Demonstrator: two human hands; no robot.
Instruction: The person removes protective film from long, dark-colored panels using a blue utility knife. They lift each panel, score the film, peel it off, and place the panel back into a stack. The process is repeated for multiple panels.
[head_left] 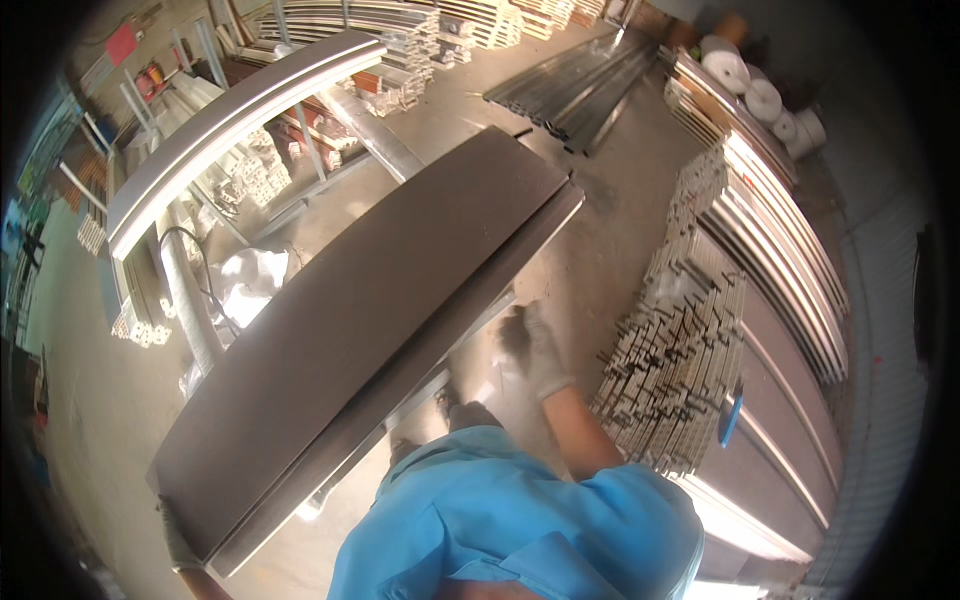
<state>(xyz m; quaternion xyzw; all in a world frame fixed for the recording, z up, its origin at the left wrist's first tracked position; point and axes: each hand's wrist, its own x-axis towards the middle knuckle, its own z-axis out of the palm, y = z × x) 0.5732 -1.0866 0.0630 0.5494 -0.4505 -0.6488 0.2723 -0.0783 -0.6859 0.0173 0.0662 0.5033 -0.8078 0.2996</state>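
Observation:
A long dark brown panel (350,310) lies slantwise in front of me, with a dark gap running along it near its right edge. My left hand (178,540), in a light glove, grips the panel's near left end, its fingers partly hidden at the edge. To the right of the panel's long edge is my right hand (532,352), in a light glove with a dark palm. It looks apart from the panel, and its fingers are smeared by motion.
A rack arm with a wrapped tube (185,290) shows beside the panel. Another long profile (240,120) lies beyond it. Bundled profiles (680,370) and stacked lengths (770,260) stand on my right. Dark strips (580,90) lie on the floor ahead, near white rolls (762,98).

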